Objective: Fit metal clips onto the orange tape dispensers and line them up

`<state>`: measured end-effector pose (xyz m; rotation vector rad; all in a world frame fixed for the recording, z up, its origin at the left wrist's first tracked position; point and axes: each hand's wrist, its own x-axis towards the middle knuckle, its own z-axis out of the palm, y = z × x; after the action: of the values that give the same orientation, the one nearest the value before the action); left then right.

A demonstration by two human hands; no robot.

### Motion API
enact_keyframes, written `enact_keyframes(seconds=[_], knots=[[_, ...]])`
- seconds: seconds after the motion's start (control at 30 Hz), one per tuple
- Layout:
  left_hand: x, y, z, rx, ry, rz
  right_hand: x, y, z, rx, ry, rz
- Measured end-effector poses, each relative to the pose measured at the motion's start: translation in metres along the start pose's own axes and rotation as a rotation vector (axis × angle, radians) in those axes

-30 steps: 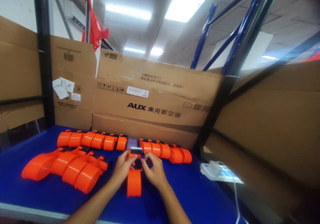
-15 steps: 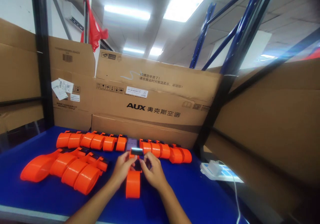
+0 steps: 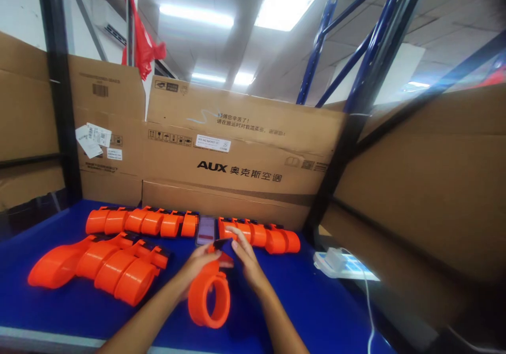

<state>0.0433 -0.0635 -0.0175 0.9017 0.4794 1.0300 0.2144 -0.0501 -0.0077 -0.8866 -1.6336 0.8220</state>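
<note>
My left hand (image 3: 201, 262) is closed round the arm of an orange plastic ring piece (image 3: 196, 306), whose round opening faces me. A dark flap (image 3: 223, 244) sits at the upper end of this piece, between my hands. My right hand (image 3: 247, 262) is beside it with fingers stretched out, the thumb side at the flap's edge; whether it touches cannot be made out. Behind my hands, similar orange ring pieces with dark ends stand in a back-left row (image 3: 136, 220) and a back-right row (image 3: 259, 235). Several larger-looking ones (image 3: 106, 264) lie nearer, on the left.
The blue table top (image 3: 169, 322) is bounded by cardboard panels (image 3: 237, 154) and dark rack posts (image 3: 59, 96). A phone-like flat device (image 3: 206, 231) lies between the back rows. To the right is a white power strip (image 3: 336, 265) with a plug and a trailing cable (image 3: 369, 306).
The held orange piece has turned, so its ring opening now faces me. My right hand has loosened from the piece's upper end, its fingers now stretched out. The view has shifted slightly.
</note>
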Motion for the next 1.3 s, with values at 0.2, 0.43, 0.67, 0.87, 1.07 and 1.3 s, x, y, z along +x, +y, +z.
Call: enact_keyframes(seconds=[0.2,0.43,0.67,0.87,1.07,1.3], knots=[[-0.005,0.001,0.002,0.062,-0.116,0.017,-0.003,0.001,0.008,0.105,-0.035,0.097],[0.000,0.007,0.001,0.223,0.051,0.213,-0.002,0.000,0.019,0.128,-0.031,-0.011],[0.008,-0.002,-0.012,0.285,0.075,0.233,-0.001,0.003,0.022,0.159,0.024,-0.050],[0.012,-0.007,-0.019,0.323,0.132,0.243,0.000,0.003,0.024,0.135,0.029,-0.032],[0.011,-0.004,-0.019,0.148,0.150,0.182,0.004,0.004,-0.001,-0.276,0.068,0.006],[0.015,-0.006,-0.025,0.058,0.272,0.148,-0.015,0.004,-0.040,-0.523,-0.142,0.053]])
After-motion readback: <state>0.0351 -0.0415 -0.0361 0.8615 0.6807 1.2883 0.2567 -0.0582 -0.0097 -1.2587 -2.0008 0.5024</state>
